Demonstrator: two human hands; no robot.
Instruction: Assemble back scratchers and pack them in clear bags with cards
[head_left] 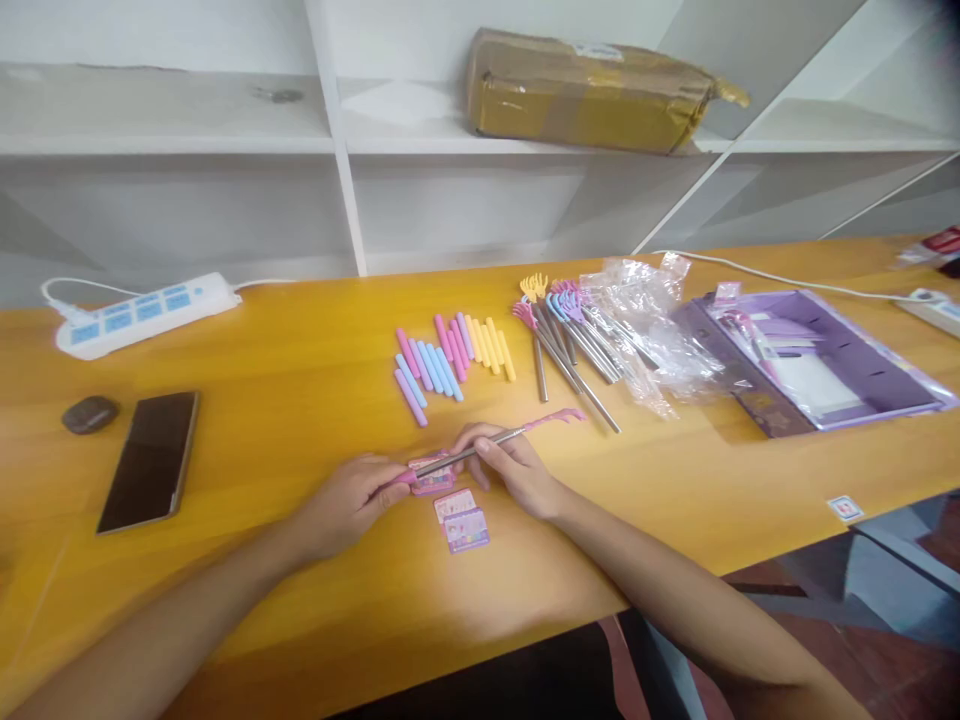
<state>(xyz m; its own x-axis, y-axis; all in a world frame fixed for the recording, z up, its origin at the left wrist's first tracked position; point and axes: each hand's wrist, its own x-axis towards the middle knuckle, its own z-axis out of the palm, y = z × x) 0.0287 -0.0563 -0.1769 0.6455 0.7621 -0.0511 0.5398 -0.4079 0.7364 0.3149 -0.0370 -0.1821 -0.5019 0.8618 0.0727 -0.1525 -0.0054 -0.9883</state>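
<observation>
A pink back scratcher (469, 452) with a metal rod is held between both hands, its claw end pointing right. My left hand (367, 495) is closed on its pink handle. The fingers of my right hand (517, 465) pinch the rod nearer the claw. Just beneath lie small printed cards (466, 530), some of them partly hidden by my hands. Beyond my hands are several loose handle sleeves (442, 368) in pink, purple, blue and yellow. To their right, metal back scratcher rods (574, 350) with coloured claws lie in a pile.
Crumpled clear plastic bags (645, 310) lie beside a purple open box (765, 410). On the left are a phone (148, 460), a small dark case (90, 414) and a power strip (150, 315). A taped cardboard parcel (585, 95) rests on the shelf behind.
</observation>
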